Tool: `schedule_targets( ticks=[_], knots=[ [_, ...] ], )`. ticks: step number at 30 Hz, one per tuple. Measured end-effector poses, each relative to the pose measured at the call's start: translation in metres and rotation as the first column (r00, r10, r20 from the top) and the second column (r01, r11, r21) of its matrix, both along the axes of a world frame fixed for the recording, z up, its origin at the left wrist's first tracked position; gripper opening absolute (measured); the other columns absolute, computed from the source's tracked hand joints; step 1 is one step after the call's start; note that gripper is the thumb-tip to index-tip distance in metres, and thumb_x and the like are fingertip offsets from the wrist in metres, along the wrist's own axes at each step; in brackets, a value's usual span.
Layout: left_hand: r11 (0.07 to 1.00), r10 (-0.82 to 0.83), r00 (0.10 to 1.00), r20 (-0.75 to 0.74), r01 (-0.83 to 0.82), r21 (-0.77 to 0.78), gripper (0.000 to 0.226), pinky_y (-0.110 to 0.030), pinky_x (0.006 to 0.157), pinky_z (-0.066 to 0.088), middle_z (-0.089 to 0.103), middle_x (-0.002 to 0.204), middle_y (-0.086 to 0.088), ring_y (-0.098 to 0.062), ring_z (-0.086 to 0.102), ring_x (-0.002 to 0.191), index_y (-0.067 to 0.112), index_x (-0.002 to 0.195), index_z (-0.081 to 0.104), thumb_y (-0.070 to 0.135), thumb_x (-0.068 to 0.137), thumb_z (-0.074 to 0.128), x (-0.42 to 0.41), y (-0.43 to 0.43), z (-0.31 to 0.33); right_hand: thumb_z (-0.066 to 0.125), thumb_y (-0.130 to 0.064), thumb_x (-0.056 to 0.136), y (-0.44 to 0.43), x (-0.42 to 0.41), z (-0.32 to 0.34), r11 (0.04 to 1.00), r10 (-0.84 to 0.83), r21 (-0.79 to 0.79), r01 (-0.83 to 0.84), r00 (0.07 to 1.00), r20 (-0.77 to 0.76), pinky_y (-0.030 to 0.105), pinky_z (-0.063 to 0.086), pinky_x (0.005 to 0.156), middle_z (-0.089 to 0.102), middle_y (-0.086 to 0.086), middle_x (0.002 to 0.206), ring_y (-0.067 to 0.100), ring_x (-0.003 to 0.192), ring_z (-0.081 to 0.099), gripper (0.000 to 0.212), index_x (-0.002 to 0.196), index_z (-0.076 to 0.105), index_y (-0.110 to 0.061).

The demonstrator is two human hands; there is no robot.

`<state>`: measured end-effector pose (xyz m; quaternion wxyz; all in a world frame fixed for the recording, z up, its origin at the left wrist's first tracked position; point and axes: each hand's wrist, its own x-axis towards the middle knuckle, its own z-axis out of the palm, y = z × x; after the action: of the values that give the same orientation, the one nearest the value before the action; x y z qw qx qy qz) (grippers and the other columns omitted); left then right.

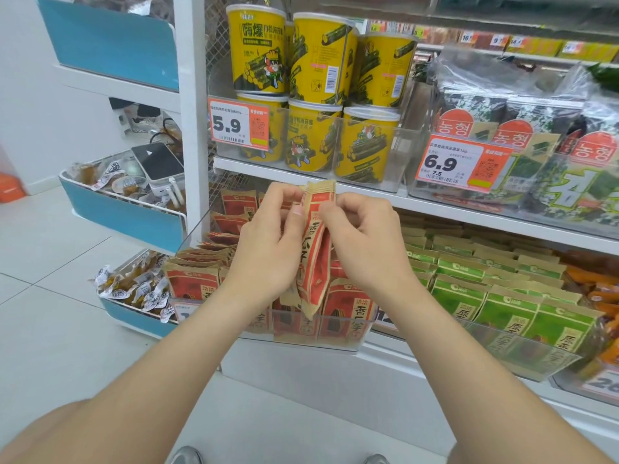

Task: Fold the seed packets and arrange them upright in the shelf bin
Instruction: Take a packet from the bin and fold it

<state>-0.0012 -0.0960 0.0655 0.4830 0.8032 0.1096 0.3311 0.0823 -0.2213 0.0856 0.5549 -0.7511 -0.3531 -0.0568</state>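
Shop shelves [301, 174] carry glossy yellow tubs [311, 135] above a clear plastic bin [335, 343] of upright red packets [191, 284]. Left hand [268, 249] and right hand [365, 242] pinch one creased paper packet [316, 249] over it.

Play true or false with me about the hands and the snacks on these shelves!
1. The left hand and right hand both hold one red packet. True.
2. The red packet lies flat inside the clear bin. False: the hands hold it roughly upright over the bin.
3. Yellow tubs stand on the shelf above the bin. True.
4. The price tag beside the tubs says 9.9. False: it says 5.9.
5. The packets to the right of the bin are blue. False: they are green packets.
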Motion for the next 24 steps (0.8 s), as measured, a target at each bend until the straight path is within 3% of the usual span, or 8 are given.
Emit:
schedule_targets(
  ticks=[3,6,8,12,15,17,19,24],
  knots=[
    [0.986,-0.065,0.998,0.019,0.068,-0.154,0.013,-0.048,0.094,0.058,0.075,0.108,0.001,-0.014,0.074,0.1,0.029,0.121,0.059,0.032,0.115,0.048,0.0,-0.001,0.005,0.052,-0.052,0.105,0.002,0.0,-0.004,0.999,0.038,0.034,-0.039,0.999,0.028,0.059,0.058,0.064,0.063,0.019,0.07,0.042,0.071,0.064,0.048,0.088,0.074,-0.014],
    [0.925,-0.17,0.985,0.042,0.174,-0.337,0.023,-0.037,0.087,0.056,0.074,0.099,0.007,-0.007,0.071,0.092,0.018,0.111,0.057,0.039,0.113,0.051,-0.003,-0.003,0.01,0.064,-0.057,0.102,0.003,-0.001,-0.004,0.993,0.082,0.089,-0.073,0.991,-0.105,0.064,0.061,0.073,0.076,0.017,0.082,0.045,0.085,0.073,0.039,0.101,0.084,-0.024],
    [0.892,-0.238,0.968,0.078,0.25,-0.377,0.027,-0.032,0.078,0.05,0.072,0.087,0.013,-0.004,0.067,0.083,0.017,0.107,0.057,0.044,0.11,0.054,-0.004,-0.004,0.011,0.072,-0.042,0.102,0.002,-0.004,-0.001,0.968,0.151,0.236,-0.082,0.945,-0.29,0.059,0.064,0.085,0.081,0.018,0.095,0.041,0.094,0.078,0.028,0.108,0.084,-0.018],
    [0.899,-0.233,0.968,0.091,0.251,-0.359,0.033,-0.041,0.089,0.056,0.077,0.114,-0.001,-0.017,0.074,0.106,0.021,0.115,0.063,0.05,0.1,0.07,-0.004,-0.005,0.009,0.071,-0.025,0.102,0.002,-0.005,0.0,0.912,0.262,0.406,-0.057,0.843,-0.471,0.041,0.065,0.082,0.08,0.021,0.106,0.032,0.096,0.078,0.026,0.112,0.08,-0.002],
    [0.909,-0.214,0.975,0.059,0.221,-0.353,0.023,-0.036,0.085,0.048,0.07,0.097,0.0,-0.013,0.065,0.091,0.016,0.102,0.057,0.037,0.112,0.056,-0.002,-0.009,0.009,0.074,-0.019,0.102,0.006,-0.002,-0.003,0.94,0.157,0.342,-0.007,0.897,-0.414,0.049,0.064,0.092,0.082,0.015,0.099,0.031,0.097,0.079,0.017,0.103,0.08,-0.004],
    [0.907,-0.184,0.982,0.038,0.185,-0.379,0.025,-0.037,0.079,0.042,0.055,0.083,-0.002,-0.015,0.053,0.08,0.018,0.094,0.052,0.031,0.115,0.047,-0.002,-0.012,0.01,0.075,-0.017,0.101,0.007,-0.003,-0.003,0.953,0.101,0.304,0.006,0.937,-0.334,0.042,0.061,0.087,0.081,0.009,0.092,0.018,0.085,0.075,0.011,0.097,0.079,-0.007],
    [0.892,-0.191,0.981,0.032,0.187,-0.412,0.025,-0.039,0.079,0.041,0.052,0.082,-0.003,-0.017,0.05,0.081,0.019,0.094,0.051,0.031,0.116,0.045,-0.001,-0.013,0.01,0.075,-0.017,0.1,0.007,-0.005,-0.001,0.954,0.078,0.301,0.015,0.953,-0.294,0.04,0.062,0.083,0.081,0.006,0.088,0.013,0.08,0.072,0.01,0.094,0.08,-0.01],
    [0.856,-0.245,0.969,0.044,0.237,-0.459,0.024,-0.041,0.082,0.044,0.06,0.086,-0.002,-0.018,0.055,0.085,0.02,0.099,0.056,0.035,0.115,0.047,0.0,-0.012,0.009,0.076,-0.019,0.1,0.006,-0.004,0.0,0.954,0.08,0.301,0.014,0.951,-0.298,0.054,0.063,0.087,0.081,0.01,0.088,0.023,0.083,0.076,0.011,0.094,0.081,-0.011]
  ],
)
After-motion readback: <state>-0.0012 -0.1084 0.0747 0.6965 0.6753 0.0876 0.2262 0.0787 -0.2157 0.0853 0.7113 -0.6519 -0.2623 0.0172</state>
